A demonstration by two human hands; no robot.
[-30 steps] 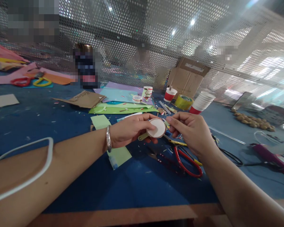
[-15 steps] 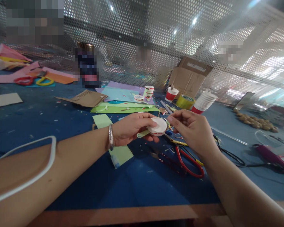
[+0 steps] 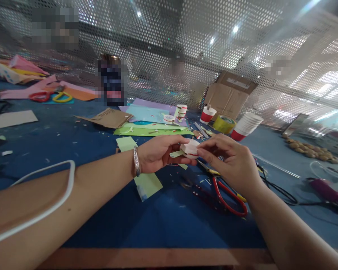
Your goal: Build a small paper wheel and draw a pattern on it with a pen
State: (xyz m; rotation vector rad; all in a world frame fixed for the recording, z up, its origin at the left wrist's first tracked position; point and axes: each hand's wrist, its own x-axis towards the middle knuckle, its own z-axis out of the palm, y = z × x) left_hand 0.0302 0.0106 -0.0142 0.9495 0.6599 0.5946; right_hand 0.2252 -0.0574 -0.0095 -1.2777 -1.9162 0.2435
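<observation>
The cut-down base of a white paper cup [image 3: 190,149], edged in red, sits between my two hands above the table. A small pale-green paper tab [image 3: 176,154] with a dark mark sticks out from its left side. My left hand [image 3: 165,153] is closed around the cup base, thumb on top and fingers beneath. At the right edge of the base, the thumb and fingers of my right hand [image 3: 224,155] pinch it. Under my right hand lie red-handled scissors [image 3: 233,203]. A light-green paper strip [image 3: 149,186] lies below my left wrist.
Colored paper sheets [image 3: 150,113], a cardboard piece [image 3: 108,118] and small scraps spread across the blue table. Farther back stand stacked paper cups [image 3: 247,126], a yellow tape roll [image 3: 224,123] and a cardboard box [image 3: 228,95]. A purple glue gun [image 3: 328,193] lies right, its cord trailing.
My right hand has come against the cup base, which was beside its fingertips before. The base has turned from its flat face toward a more sideways view. The whole view has shifted slightly.
</observation>
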